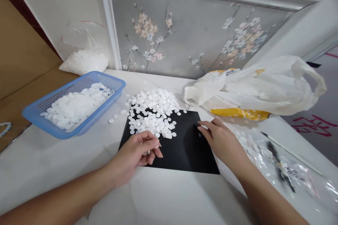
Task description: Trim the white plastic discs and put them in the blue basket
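Note:
A pile of small white round discs [154,100] spreads over the far left part of a black sheet [182,151] and past its back edge. Near the front of the pile, my left hand [144,149] is curled with a few white discs in its fingers. Over the sheet's right side, my right hand [218,135] has thumb and forefinger pressed together. A small dark bit shows at those fingertips, too small to name. Left of the sheet, a blue plastic basket [101,107] contains many more of the white discs.
A clear bag of white pieces [84,61] stands behind the basket. At the right lies a white and yellow plastic bag [253,88]. Clear plastic packets [266,158], a black pen [281,165] and a thin pale stick [293,153] lie near my right forearm. A flowered panel [182,38] rises behind.

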The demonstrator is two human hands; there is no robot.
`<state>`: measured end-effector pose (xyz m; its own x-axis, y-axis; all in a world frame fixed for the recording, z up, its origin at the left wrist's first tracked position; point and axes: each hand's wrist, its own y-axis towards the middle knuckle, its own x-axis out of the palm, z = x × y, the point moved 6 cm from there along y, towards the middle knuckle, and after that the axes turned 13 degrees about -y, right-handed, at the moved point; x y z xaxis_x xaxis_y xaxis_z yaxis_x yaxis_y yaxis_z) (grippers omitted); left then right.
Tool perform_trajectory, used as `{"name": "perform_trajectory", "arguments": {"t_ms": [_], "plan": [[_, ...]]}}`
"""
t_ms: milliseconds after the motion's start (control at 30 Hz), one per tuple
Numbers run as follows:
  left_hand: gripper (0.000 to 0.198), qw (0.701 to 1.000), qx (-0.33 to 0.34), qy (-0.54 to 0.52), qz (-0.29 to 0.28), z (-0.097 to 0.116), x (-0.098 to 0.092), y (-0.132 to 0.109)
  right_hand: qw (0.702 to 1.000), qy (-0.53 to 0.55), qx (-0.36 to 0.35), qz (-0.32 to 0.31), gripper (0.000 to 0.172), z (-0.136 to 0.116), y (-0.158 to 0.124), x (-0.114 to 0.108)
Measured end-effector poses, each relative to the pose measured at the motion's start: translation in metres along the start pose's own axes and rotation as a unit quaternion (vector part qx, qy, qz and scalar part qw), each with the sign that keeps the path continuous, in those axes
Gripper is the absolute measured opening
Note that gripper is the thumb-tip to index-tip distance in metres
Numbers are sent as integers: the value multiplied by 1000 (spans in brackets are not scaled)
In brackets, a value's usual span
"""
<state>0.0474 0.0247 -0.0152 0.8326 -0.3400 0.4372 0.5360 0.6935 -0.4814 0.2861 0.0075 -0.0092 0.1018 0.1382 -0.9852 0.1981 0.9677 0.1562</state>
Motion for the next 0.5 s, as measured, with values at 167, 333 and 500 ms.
{"name": "perform_trajectory", "arguments": {"t_ms": [167,333,500], "plan": [[18,997,70,-1,32,22,-16,7,999,-30,-29,-8,30,3,6,7],[31,984,150,-26,96,47,-36,8,982,97,-110,118,26,-30,0,-10],[54,991,118,36,49,43,-30,9,951,223,-204,64,12,-80,-15,-11]]}}
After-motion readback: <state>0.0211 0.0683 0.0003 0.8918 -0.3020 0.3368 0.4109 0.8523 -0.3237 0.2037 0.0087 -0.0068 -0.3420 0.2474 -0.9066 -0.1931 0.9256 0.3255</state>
